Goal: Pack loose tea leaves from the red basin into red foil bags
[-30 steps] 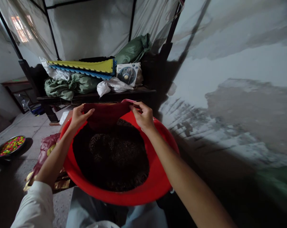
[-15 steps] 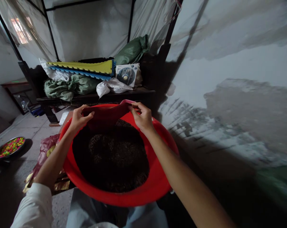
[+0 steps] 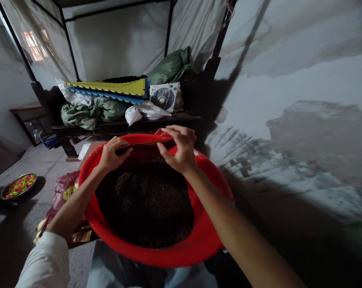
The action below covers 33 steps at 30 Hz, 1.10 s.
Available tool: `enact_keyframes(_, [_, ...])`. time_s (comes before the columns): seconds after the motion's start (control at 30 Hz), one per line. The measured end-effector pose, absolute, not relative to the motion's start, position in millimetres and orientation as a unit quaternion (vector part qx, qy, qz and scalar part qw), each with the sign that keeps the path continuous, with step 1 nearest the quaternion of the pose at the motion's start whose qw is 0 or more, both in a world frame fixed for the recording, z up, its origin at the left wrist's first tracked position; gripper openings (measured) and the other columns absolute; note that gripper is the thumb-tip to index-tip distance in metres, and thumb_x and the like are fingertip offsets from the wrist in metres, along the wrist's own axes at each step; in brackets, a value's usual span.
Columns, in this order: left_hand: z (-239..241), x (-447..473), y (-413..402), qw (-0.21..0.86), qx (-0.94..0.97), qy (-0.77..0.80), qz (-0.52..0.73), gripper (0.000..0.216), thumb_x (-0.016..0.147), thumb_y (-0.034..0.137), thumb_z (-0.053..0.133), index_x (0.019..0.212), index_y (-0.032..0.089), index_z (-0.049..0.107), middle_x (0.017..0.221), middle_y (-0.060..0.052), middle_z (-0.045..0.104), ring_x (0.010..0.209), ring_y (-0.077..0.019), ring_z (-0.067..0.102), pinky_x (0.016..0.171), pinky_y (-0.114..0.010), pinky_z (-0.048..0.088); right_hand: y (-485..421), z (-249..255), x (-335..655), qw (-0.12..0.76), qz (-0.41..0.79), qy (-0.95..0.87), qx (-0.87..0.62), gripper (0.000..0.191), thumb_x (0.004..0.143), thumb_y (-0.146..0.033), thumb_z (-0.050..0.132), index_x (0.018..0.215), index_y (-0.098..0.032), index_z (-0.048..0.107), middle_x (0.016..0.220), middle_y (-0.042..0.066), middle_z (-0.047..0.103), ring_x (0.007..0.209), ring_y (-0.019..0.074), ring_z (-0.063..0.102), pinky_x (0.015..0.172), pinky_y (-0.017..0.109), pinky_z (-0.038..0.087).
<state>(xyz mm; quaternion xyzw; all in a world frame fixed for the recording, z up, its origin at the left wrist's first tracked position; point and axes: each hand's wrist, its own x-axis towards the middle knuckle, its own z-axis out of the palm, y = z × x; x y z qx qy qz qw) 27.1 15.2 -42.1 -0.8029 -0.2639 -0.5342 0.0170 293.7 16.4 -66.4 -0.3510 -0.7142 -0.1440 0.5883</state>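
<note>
A big red plastic basin point(image 3: 209, 236) sits in front of me, filled with a dark, crumbly mass point(image 3: 147, 204). Over its far side I hold a dark red pouch point(image 3: 143, 147) by its top edge. My left hand point(image 3: 111, 154) pinches the left end. My right hand point(image 3: 179, 148) pinches the right end, fingers curled over the edge. The pouch now looks flattened, its mouth nearly edge-on to me.
A dark bench point(image 3: 123, 126) behind the basin carries green sacks point(image 3: 87, 112), yellow and blue foam mats point(image 3: 111, 88) and a small fan box point(image 3: 163, 98). A metal bowl of coloured bits point(image 3: 19, 186) lies on the floor at left. A stained wall point(image 3: 289, 100) runs along the right.
The pouch's mouth, held open and sagging before, has been drawn flat. My right hand rose and turned over its edge; my left hand shifted slightly right.
</note>
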Motion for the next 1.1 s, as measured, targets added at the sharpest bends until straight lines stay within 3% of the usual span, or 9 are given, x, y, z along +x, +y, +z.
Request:
enact_keyframes(0.1, [-42, 30, 12, 0.062, -0.826, -0.224, -0.513, 0.007, 0.094, 0.026, 0.072, 0.089, 0.02, 0.073, 0.088, -0.005, 0.077, 0.082, -0.0181, 0.068, 0.081, -0.036, 0.055, 0, -62, 276, 0.504, -0.195, -0.775, -0.327, 0.034, 0.096, -0.045, 0.071, 0.128, -0.036, 0.07, 0.132, 0.004, 0.071, 0.127, 0.0334, 0.057, 0.117, 0.057, 0.035])
enact_keyframes(0.2, [-46, 30, 12, 0.099, -0.847, -0.202, -0.482, 0.005, 0.097, 0.024, 0.07, 0.095, 0.02, 0.073, 0.093, -0.005, 0.079, 0.085, -0.0184, 0.07, 0.085, -0.037, 0.055, -8, -64, 260, 0.457, -0.215, -0.808, -0.303, 0.021, 0.104, -0.029, 0.061, 0.12, -0.033, 0.073, 0.114, 0.001, 0.077, 0.117, 0.0283, 0.06, 0.116, 0.055, 0.032])
enact_keyframes(0.3, [-50, 30, 12, 0.133, -0.856, -0.185, -0.463, 0.007, 0.098, 0.023, 0.069, 0.101, 0.019, 0.074, 0.096, -0.005, 0.079, 0.088, -0.0182, 0.07, 0.085, -0.037, 0.055, -10, -67, 251, 0.465, -0.236, -0.799, -0.3, 0.018, 0.106, -0.023, 0.057, 0.11, -0.026, 0.074, 0.101, 0.002, 0.078, 0.106, 0.0247, 0.06, 0.111, 0.05, 0.032])
enact_keyframes(0.57, [-52, 32, 12, 0.147, -0.859, -0.158, -0.465, 0.007, 0.097, 0.019, 0.072, 0.104, 0.018, 0.074, 0.095, -0.004, 0.079, 0.088, -0.018, 0.069, 0.084, -0.036, 0.055, -10, -70, 251, 0.457, -0.272, -0.796, -0.289, 0.025, 0.106, -0.015, 0.055, 0.12, -0.025, 0.072, 0.103, 0.002, 0.077, 0.107, 0.0241, 0.058, 0.11, 0.049, 0.028])
enact_keyframes(0.87, [-53, 33, 12, 0.148, -0.846, -0.194, -0.474, 0.003, 0.097, 0.021, 0.07, 0.097, 0.018, 0.072, 0.092, -0.004, 0.078, 0.084, -0.017, 0.068, 0.084, -0.035, 0.055, -9, -70, 249, 0.467, -0.292, -0.776, -0.307, 0.016, 0.106, -0.02, 0.057, 0.107, -0.021, 0.073, 0.1, 0.004, 0.074, 0.099, 0.0229, 0.056, 0.101, 0.045, 0.031])
enact_keyframes(1.1, [-54, 35, 12, 0.153, -0.845, -0.177, -0.48, 0.001, 0.096, 0.019, 0.07, 0.096, 0.018, 0.07, 0.091, -0.004, 0.077, 0.081, -0.0163, 0.067, 0.08, -0.034, 0.056, -7, -70, 254, 0.476, -0.264, -0.787, -0.29, 0.016, 0.104, -0.018, 0.059, 0.107, -0.023, 0.074, 0.099, 0.004, 0.074, 0.102, 0.0244, 0.053, 0.097, 0.041, 0.037])
